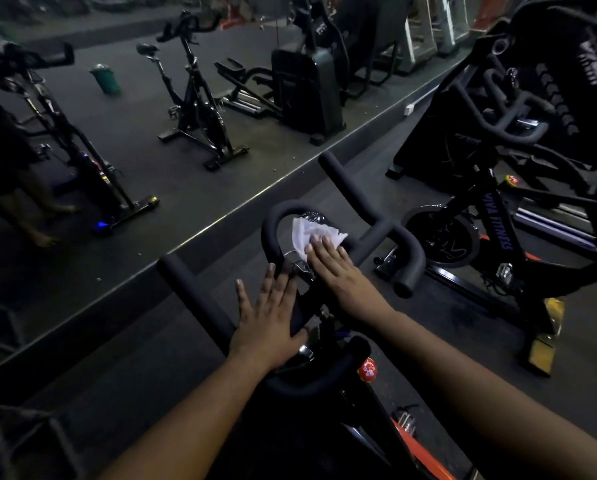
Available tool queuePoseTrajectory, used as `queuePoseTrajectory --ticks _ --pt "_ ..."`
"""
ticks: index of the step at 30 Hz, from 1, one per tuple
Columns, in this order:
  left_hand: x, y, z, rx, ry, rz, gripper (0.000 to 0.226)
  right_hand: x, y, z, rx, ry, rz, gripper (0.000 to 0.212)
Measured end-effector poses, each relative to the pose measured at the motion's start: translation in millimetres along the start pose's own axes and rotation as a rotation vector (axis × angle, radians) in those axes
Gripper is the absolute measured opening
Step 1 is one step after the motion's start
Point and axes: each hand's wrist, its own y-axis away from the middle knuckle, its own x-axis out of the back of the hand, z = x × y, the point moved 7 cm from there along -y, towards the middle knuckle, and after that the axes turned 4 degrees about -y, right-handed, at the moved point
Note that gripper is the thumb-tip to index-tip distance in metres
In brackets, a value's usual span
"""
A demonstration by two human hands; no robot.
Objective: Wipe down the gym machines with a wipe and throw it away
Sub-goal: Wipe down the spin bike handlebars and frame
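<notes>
Dim gym, at a spin bike. My right hand (pixel 331 263) lies flat, fingers straight and close together, pressing the white wipe (pixel 310 233) onto the centre of the handlebars (pixel 380 233), inside the front loop. My left hand (pixel 269 317) rests open on the bar just beside it, fingers spread wide, holding nothing. A 2nd bike (pixel 491 230) stands to the right. A wall mirror (pixel 151 133) is ahead.

Two hands (pixel 269 317), one wipe (pixel 307 233)

Your left hand (pixel 269 317) & right hand (pixel 335 268): both bare, no gloves. Forearms bare too, no sleeves or watch in view.
</notes>
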Motion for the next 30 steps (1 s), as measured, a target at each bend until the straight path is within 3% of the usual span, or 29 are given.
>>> queuePoseTrajectory --ticks 2,4,7,11,14,20,26,28,30 --pt "0 -2 -2 0.005 -0.022 0.011 0.105 2 -10 -2 0.074 0.066 -0.027 0.064" --pt "1 -4 0 -0.001 -0.031 -0.017 0.105 15 -33 3 0.027 0.038 -0.015 0.065" --pt "3 0 1 0.007 0.009 -0.005 0.108 29 -53 23 -0.285 -0.214 0.031 0.085" --pt "5 0 2 0.0 0.018 0.02 0.109 22 -17 14 -0.477 -0.299 0.116 0.075" --pt "4 -1 2 0.002 0.005 0.01 0.112 5 3 0 -0.469 -0.211 0.056 0.068" --pt "5 -2 5 0.009 -0.025 -0.028 0.108 12 -5 -8 -0.119 -0.197 0.102 0.056" --pt "7 0 4 0.011 0.0 -0.001 0.112 6 -13 -1 -0.363 -0.346 0.121 0.08" --pt "7 0 4 0.008 0.008 0.008 0.112 8 -1 -1 -0.49 -0.343 0.158 0.075" --pt "5 0 5 0.003 0.003 0.007 0.11 11 16 3 -0.485 -0.341 0.193 0.062"
